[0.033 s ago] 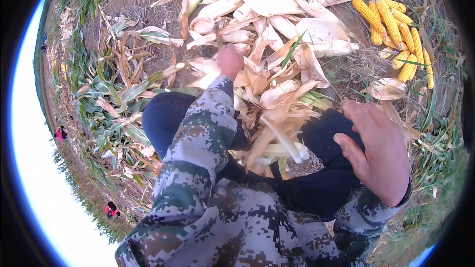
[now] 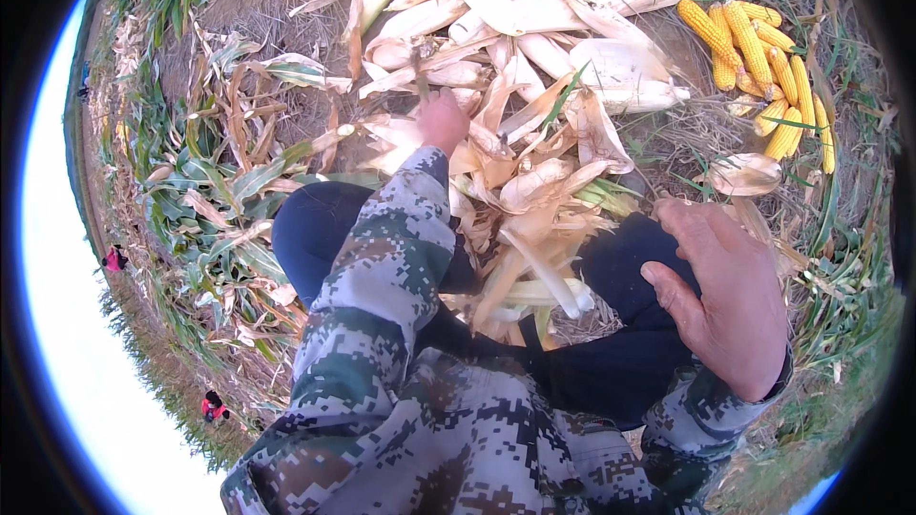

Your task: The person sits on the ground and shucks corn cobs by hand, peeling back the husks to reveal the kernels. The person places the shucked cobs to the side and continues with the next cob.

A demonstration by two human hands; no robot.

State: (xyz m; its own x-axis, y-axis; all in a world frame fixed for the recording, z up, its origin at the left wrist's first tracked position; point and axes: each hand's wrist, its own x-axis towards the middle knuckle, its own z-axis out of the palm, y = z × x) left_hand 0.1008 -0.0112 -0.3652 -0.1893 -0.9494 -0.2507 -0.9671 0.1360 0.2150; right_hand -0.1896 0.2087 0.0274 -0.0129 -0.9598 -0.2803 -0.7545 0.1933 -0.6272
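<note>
My left hand (image 2: pixel 445 124) reaches forward over the pile of corn ears in pale husks (image 2: pixel 496 10). Its fingers are closed. A short brownish, stem-like piece (image 2: pixel 421 78) sticks out beyond the fist, too blurred to name. My right hand (image 2: pixel 730 291) hovers by my right knee (image 2: pixel 637 262), thumb apart and fingers stretched out, with nothing visible in it. Between my legs lies a heap of loose dry husks (image 2: pixel 520 253), with a pale stripped piece (image 2: pixel 544 272) on top.
Bare yellow corn cobs (image 2: pixel 754 48) are piled at the far right. A husked ear (image 2: pixel 744 174) lies just nearer. Green and dry corn stalks (image 2: pixel 205 172) cover the ground at the left. Two people in red (image 2: pixel 214 407) and pink (image 2: pixel 115 258) are far off.
</note>
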